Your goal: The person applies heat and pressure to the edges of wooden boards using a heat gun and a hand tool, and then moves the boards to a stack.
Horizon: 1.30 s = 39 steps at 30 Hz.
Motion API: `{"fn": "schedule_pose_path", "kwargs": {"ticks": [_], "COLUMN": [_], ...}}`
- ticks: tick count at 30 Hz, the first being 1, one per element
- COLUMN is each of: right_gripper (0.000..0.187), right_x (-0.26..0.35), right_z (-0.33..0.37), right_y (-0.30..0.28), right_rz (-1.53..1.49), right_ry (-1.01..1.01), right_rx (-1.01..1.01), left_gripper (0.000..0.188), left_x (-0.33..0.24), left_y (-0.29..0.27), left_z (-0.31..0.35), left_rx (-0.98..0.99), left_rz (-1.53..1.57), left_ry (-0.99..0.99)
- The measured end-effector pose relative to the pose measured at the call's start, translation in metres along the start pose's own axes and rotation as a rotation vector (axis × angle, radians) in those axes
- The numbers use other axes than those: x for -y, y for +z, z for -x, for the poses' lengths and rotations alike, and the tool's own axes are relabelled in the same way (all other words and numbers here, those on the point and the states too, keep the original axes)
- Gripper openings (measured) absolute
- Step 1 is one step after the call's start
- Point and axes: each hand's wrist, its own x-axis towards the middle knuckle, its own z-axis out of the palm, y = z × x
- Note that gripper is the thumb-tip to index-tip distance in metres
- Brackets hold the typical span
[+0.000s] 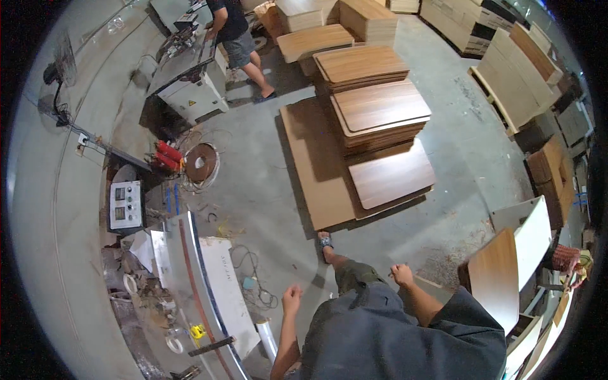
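My left hand (292,298) hangs at my side with its fingers loosely curled and nothing seen in them. It is nearest to the long machine bench (209,297) on the left. My right hand (401,275), also curled and holding nothing visible, is beside my shorts. Ahead of my forward foot lies a large brown sheet (308,171). Stacks of wood-grain boards with rounded corners rest on it: a low front stack (392,176), a taller middle stack (382,104) and another stack (361,64) behind. Neither hand touches the boards.
On my right, a wood-topped board stack (497,278) stands by a white panel (533,237). A control box (126,206), red cylinders (168,155) and a coil (201,163) are at left. Loose cable (256,278) lies on the floor. Another person (239,47) stands at a far machine (193,88).
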Motion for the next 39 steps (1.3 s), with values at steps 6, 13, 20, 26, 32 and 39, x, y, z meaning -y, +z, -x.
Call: {"fn": "schedule_pose_path", "kwargs": {"ticks": [6, 13, 20, 26, 32, 39], "right_gripper": [0.041, 0.018, 0.009, 0.013, 0.021, 0.042], "right_x": [0.008, 0.146, 0.326, 0.357, 0.324, 0.419], "right_z": [-0.063, -0.28, -0.472, -0.503, -0.418, -0.344], "right_y": [0.079, 0.068, 0.015, 0.018, 0.108, 0.176], "right_rz": [-0.473, -0.378, -0.547, -0.612, -0.253, -0.349], "right_ry": [0.49, 0.173, -0.051, 0.039, -0.06, 0.493], "right_rx": [0.198, 0.09, -0.012, -0.117, -0.338, -0.059], "left_gripper": [0.023, 0.029, 0.039, 0.044, 0.041, 0.031], "left_x": [-0.045, -0.18, -0.171, -0.232, -0.317, -0.523], "left_y": [-0.095, -0.148, -0.18, -0.193, -0.264, -0.316], "left_z": [-0.073, -0.189, -0.29, -0.412, -0.537, -0.669], "left_rx": [-0.025, -0.202, 0.005, 0.103, 0.101, 0.115], "left_rz": [-0.199, -0.086, -0.275, -0.23, -0.219, -0.435], "left_ry": [0.036, 0.0, 0.08, 0.065, 0.195, 0.284]}}
